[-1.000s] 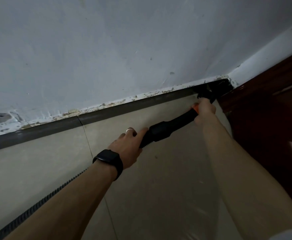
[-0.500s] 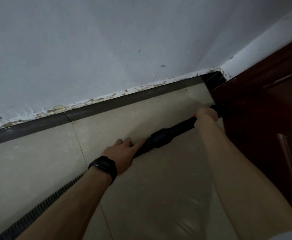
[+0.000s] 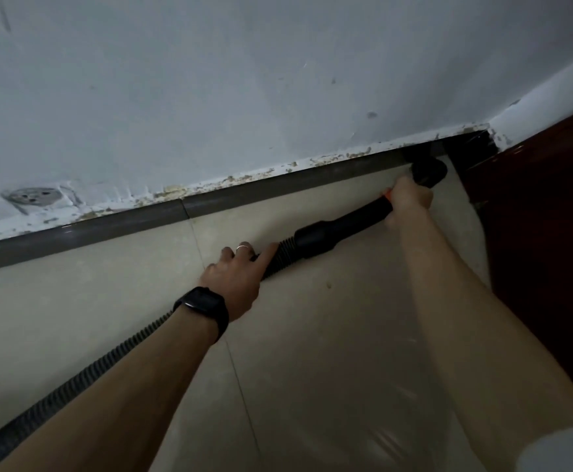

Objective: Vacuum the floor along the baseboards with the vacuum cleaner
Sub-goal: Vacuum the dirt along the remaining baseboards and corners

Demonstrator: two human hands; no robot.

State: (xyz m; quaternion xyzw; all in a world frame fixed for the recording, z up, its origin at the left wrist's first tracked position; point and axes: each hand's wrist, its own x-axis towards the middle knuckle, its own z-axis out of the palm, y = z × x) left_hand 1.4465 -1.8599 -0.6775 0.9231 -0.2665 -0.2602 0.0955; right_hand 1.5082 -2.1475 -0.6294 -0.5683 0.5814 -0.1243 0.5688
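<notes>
Half a second ago the nozzle (image 3: pixel 429 172) sat by the wooden panel (image 3: pixel 533 233); now it is in the floor's (image 3: pixel 312 335) far corner at the baseboard (image 3: pixel 278 187), so this edge pass nears its end. My right grip (image 3: pixel 409 202) wraps the black tube (image 3: pixel 339 229), and my left grip (image 3: pixel 240 277) holds the ribbed hose (image 3: pixel 74 379). No container shows.

Blk watch (image 3: pixel 203 306) on L wrist, thin ring (image 3: pixel 242 247), white sleeve (image 3: pixel 564 451) R.

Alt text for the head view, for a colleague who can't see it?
The right hand grips the black vacuum wand, its nozzle in the corner where the grey baseboard meets dark wooden furniture. The left hand, wearing a black watch, holds the ribbed hose over the tiled floor.
</notes>
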